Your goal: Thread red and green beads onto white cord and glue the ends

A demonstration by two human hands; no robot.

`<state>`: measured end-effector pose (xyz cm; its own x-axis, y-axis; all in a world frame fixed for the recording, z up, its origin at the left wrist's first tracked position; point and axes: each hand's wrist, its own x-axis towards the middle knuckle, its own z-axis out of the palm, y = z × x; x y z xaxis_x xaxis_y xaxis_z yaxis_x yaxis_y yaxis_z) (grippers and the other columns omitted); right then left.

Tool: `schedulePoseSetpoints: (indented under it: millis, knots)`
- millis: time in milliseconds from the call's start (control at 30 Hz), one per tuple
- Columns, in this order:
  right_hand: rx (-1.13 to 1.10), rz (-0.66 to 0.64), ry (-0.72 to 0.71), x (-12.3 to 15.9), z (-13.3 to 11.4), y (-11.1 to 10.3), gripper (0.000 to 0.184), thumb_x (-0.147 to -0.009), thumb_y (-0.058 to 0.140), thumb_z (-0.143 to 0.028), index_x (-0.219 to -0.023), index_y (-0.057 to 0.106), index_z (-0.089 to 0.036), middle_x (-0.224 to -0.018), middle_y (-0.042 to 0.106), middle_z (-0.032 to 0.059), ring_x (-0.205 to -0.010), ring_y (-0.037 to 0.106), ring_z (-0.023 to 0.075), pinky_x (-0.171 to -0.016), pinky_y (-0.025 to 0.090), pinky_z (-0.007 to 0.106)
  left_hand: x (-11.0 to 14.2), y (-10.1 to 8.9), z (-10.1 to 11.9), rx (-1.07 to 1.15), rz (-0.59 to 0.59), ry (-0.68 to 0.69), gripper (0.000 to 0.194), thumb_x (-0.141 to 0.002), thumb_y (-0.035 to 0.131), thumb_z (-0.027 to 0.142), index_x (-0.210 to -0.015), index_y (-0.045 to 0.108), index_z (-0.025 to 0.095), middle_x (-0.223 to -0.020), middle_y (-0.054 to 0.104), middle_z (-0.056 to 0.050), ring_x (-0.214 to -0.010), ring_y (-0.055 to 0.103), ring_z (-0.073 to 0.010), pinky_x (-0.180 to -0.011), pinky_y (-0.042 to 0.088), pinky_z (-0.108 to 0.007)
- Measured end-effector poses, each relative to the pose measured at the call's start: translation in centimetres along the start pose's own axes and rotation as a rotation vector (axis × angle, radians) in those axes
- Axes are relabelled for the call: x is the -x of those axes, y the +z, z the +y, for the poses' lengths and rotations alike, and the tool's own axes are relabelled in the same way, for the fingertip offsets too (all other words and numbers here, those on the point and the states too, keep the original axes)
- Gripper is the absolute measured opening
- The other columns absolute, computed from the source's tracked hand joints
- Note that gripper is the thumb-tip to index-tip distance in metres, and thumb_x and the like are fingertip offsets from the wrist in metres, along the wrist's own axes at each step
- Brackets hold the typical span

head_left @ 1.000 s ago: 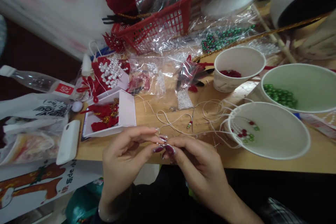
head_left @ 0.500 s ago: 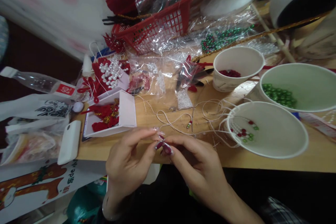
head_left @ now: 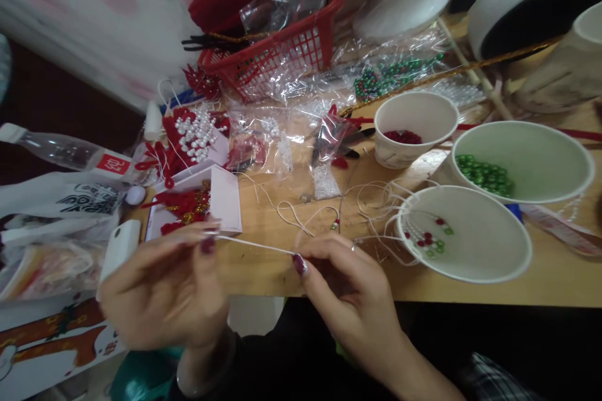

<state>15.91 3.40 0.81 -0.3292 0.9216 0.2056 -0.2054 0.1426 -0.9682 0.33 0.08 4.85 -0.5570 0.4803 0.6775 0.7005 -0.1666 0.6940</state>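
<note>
A thin white cord [head_left: 256, 244] is stretched tight between my two hands above the front edge of the wooden table [head_left: 555, 276]. My left hand [head_left: 169, 288] pinches its left end between thumb and forefinger, somewhat blurred. My right hand [head_left: 343, 288] pinches the other end near the table's edge. More loose cord [head_left: 324, 210] loops over the table towards a white paper bowl [head_left: 489, 263] that holds strung red, green and white beads [head_left: 430, 239].
A bowl of green beads [head_left: 484, 175] and a cup of red beads [head_left: 402, 136] stand at the right. A white box of red tassels [head_left: 188, 207], pearls [head_left: 192, 131], plastic bags [head_left: 282, 138], a red basket [head_left: 277, 56], a bottle [head_left: 70, 153] and a white phone-like case [head_left: 120, 244] crowd the left.
My left hand has pulled away to the left, drawing the cord taut between my hands. The right hand stays near the table's edge. The view shifted slightly.
</note>
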Motion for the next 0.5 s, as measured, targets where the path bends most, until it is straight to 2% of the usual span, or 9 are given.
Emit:
schedulePoseSetpoints:
  millis: [33,67,100,200,300,433,500]
  knots:
    - [-0.004,0.017,0.017,0.1,0.1,0.1,0.012,-0.090,0.059,-0.012,-0.094,0.067,-0.019,-0.083,0.062,0.0009,-0.070,0.061,0.0105,-0.059,0.052,0.021,-0.1,0.2,0.1,-0.021,0.111,0.072,0.039,-0.068,0.077,-0.001,-0.097,0.066,0.022,-0.089,0.066,0.007,-0.080,0.069,-0.0111,-0.076,0.060,-0.024]
    - [-0.014,0.037,0.033,0.1,0.2,0.2,0.016,-0.090,0.060,-0.012,-0.102,0.067,-0.020,-0.090,0.062,0.0017,-0.072,0.063,0.0102,-0.059,0.053,0.020,-0.2,0.5,0.2,-0.033,0.174,0.136,0.040,-0.067,0.077,0.000,-0.098,0.067,0.022,-0.090,0.066,0.007,-0.078,0.069,-0.0112,-0.072,0.060,-0.024]
    - [-0.030,0.057,0.048,0.2,0.3,0.4,0.023,-0.090,0.060,-0.012,-0.110,0.064,-0.022,-0.097,0.060,0.0025,-0.073,0.064,0.0098,-0.058,0.054,0.019,-0.2,0.7,0.3,-0.035,0.179,0.151,0.041,-0.067,0.077,-0.001,-0.099,0.067,0.021,-0.089,0.066,0.006,-0.076,0.070,-0.0119,-0.069,0.061,-0.024]
    - [-0.095,0.104,0.063,0.3,0.5,0.7,0.038,-0.090,0.062,-0.014,-0.125,0.055,-0.028,-0.113,0.052,0.0037,-0.074,0.065,0.0088,-0.055,0.055,0.018,0.4,1.2,0.5,-0.016,0.034,0.115,0.040,-0.070,0.075,-0.002,-0.103,0.065,0.018,-0.084,0.071,0.003,-0.072,0.071,-0.0143,-0.068,0.063,-0.028]
    - [-0.111,0.114,0.054,0.4,0.6,0.7,0.040,-0.089,0.063,-0.015,-0.125,0.055,-0.030,-0.117,0.050,0.0039,-0.078,0.065,0.0098,-0.059,0.058,0.019,1.3,1.4,0.5,0.010,-0.099,0.047,0.036,-0.076,0.072,0.000,-0.106,0.062,0.017,-0.084,0.072,0.001,-0.076,0.072,-0.0157,-0.076,0.064,-0.033]
    - [-0.110,0.001,0.039,0.5,0.7,0.4,0.035,-0.091,0.063,-0.016,-0.123,0.059,-0.029,-0.112,0.062,0.0025,-0.082,0.066,0.0104,-0.070,0.058,0.020,1.8,1.2,0.4,0.079,-0.324,-0.002,0.034,-0.077,0.073,0.003,-0.104,0.061,0.020,-0.086,0.071,0.002,-0.081,0.072,-0.0153,-0.083,0.062,-0.033]
    - [-0.145,-0.043,0.061,0.5,0.7,0.3,0.028,-0.093,0.061,-0.017,-0.119,0.061,-0.028,-0.104,0.069,0.0014,-0.082,0.068,0.0102,-0.070,0.057,0.019,1.8,1.2,0.4,0.119,-0.412,-0.028,0.033,-0.078,0.073,0.004,-0.103,0.061,0.021,-0.084,0.071,0.002,-0.080,0.072,-0.0147,-0.083,0.061,-0.032]
